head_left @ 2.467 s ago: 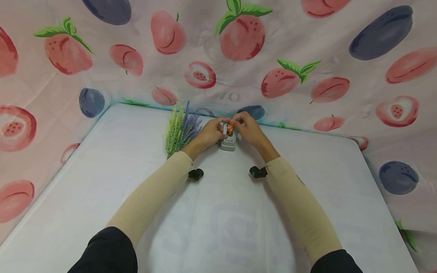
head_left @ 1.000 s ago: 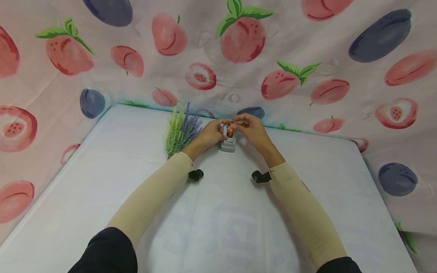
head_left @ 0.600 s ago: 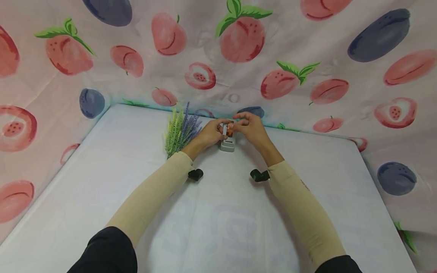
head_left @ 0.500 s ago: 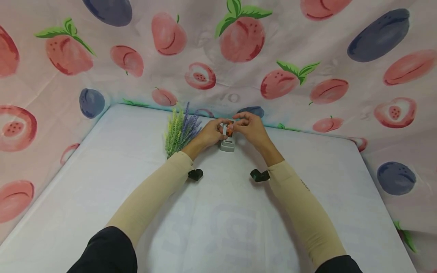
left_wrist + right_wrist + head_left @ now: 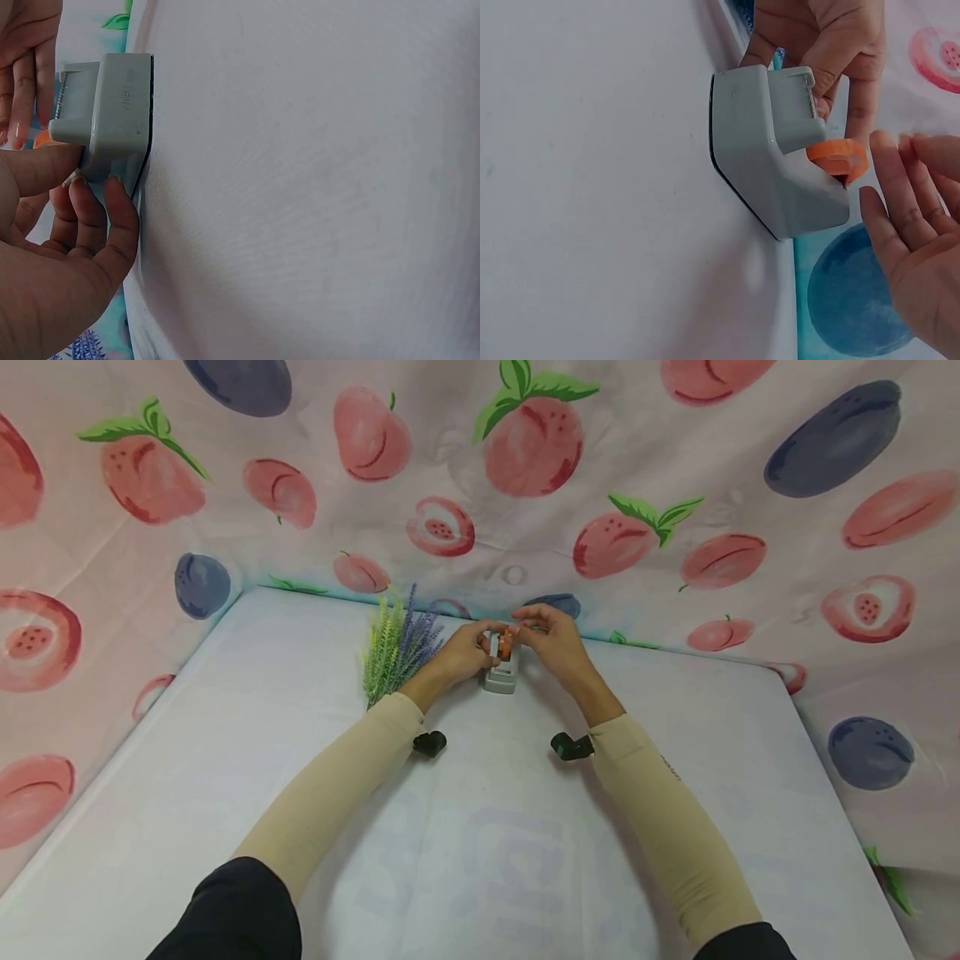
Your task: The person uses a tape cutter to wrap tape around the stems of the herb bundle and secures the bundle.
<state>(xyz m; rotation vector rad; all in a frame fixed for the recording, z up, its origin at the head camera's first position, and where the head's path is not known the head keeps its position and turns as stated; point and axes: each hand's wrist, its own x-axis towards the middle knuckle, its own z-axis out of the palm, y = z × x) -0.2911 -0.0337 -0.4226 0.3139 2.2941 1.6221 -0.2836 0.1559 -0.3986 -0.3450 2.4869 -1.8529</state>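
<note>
A grey tape dispenser with a serrated cutter stands at the table's far edge, an orange tape roll seated in it. In the head view my left hand grips the dispenser's side; the left wrist view shows the thumb on its wall and fingers curled below. My right hand is just right of the roll. In the right wrist view its thumb and index tip meet beside the roll, pinching what looks like the clear tape end; the film itself is barely visible.
A bunch of artificial lavender, yellow-green and purple, lies left of the left hand. The white table meets a fruit-printed cloth backdrop at the rear. Black wrist cameras sit under both wrists.
Over the earlier frames my right hand has shifted slightly to the right and its fingers have changed position at the roll. The left hand and dispenser stay in place.
</note>
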